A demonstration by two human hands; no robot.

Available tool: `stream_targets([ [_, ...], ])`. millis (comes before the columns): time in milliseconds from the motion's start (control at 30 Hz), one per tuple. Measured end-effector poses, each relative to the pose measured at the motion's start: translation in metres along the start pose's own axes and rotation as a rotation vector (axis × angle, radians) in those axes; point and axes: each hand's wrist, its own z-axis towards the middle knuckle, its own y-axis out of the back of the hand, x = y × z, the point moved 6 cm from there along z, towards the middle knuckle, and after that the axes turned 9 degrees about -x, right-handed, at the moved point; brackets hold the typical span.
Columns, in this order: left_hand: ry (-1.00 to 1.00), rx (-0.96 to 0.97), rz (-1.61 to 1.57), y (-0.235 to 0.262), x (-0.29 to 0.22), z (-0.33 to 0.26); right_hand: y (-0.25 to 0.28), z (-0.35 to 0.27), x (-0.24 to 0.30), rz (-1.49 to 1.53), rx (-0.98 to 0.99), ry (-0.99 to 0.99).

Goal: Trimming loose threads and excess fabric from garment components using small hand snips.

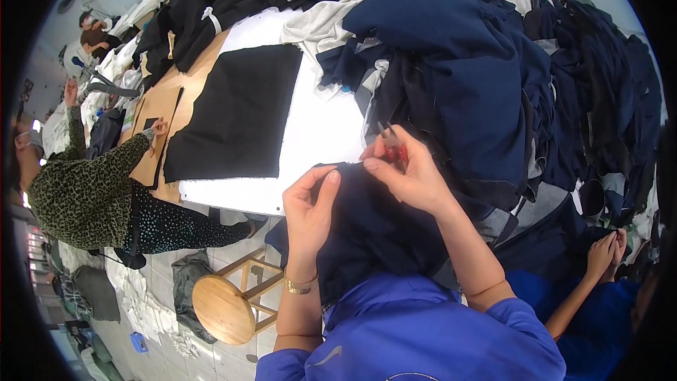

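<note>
In the middle of the frame we pinch the dark blue cloth point(367, 233) with our left hand point(310, 204) while our right hand point(409, 173) grips small red snips point(391, 147), so we seem to be trimming its edge and need a careful little cut.

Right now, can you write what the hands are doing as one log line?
left hand: pinches dark navy fabric piece | right hand: holds small red-handled thread snips at fabric edge | white table behind

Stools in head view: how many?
1. A round wooden stool stands on the tiled floor lower left, below the white table edge and left of the person's left hand. Others may be hidden under fabric piles or the table.
</note>
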Motion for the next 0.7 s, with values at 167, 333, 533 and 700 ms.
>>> stream_targets([
  [167, -0.005, -0.047, 0.011, 0.005, 0.004, 0.001, 0.01, -0.011, 0.008, 0.116, -0.096, -0.04],
  [333, 0.01, -0.041, 0.002, 0.004, 0.003, 0.002, -0.011, -0.023, 0.022, -0.058, 0.12, 0.011],
  [533, 0.084, 0.028, -0.137, 0.003, 0.004, -0.001, -0.023, -0.021, 0.007, -0.192, 0.217, 0.031],
  [700, 0.135, 0.066, -0.254, 0.002, 0.004, -0.001, -0.023, -0.021, -0.002, -0.137, 0.225, 0.007],
])
